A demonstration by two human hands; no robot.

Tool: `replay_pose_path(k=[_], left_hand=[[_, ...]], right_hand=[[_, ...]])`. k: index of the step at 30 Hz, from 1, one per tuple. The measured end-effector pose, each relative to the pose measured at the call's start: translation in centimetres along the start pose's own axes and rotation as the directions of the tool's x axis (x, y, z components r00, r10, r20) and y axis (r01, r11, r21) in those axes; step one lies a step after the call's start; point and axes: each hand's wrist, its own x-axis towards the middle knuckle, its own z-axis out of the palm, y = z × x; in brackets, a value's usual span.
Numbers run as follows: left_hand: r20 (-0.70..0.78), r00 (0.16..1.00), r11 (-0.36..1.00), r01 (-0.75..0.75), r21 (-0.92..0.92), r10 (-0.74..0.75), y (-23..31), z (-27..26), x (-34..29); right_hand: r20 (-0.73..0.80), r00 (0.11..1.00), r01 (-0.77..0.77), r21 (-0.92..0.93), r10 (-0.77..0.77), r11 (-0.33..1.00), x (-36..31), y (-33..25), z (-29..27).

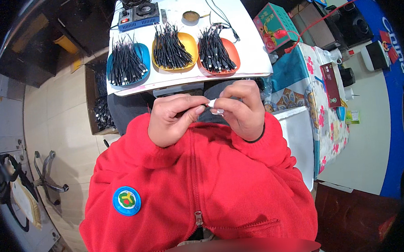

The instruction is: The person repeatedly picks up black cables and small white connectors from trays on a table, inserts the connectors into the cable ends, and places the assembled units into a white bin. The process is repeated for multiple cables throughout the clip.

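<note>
Both of my hands meet in front of my chest, just off the table's near edge. My left hand point(175, 118) is closed in a pinch, thumb against forefinger, on a thin dark piece; its kind is mostly hidden by the fingers. Closed too, my right hand point(243, 109) pinches a small white piece point(212, 103) that meets the left fingertips. Beyond the hands lie bundles of short black cables with plugs at their near ends: one in a blue tray point(145, 60), one in a yellow tray point(190, 41), one in an orange tray point(235, 51).
On the white table point(177, 4) stand a blue heating unit point(139, 20) and a small round pan point(190, 18). A box of dark cables point(101, 108) sits on the floor at left. To the right are a green carton point(274, 26) and a flower-patterned cloth point(333, 137).
</note>
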Motion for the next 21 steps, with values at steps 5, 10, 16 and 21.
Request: replay_pose_path(k=[5,10,16,21], left_hand=[[-0.124,0.992,0.995,-0.004,0.104,0.017,-0.5,-0.2,0.9],[-0.151,0.976,0.926,-0.094,0.366,0.159,-0.9,-1.2,2.8],[-0.169,0.97,0.89,-0.084,0.449,0.177,-0.8,-3.0,6.1],[-0.074,0.952,0.719,-0.173,0.673,0.298,-1.2,-3.1,8.2]], right_hand=[[-0.058,0.998,-0.027,-0.101,0.022,0.994,1.4,1.3,2.2],[-0.072,0.985,-0.154,0.005,0.154,0.988,2.6,2.6,4.1],[-0.012,0.872,-0.42,0.495,0.489,0.761,3.3,5.3,4.6],[0.007,0.844,-0.46,0.523,0.536,0.717,3.9,7.3,4.0]])
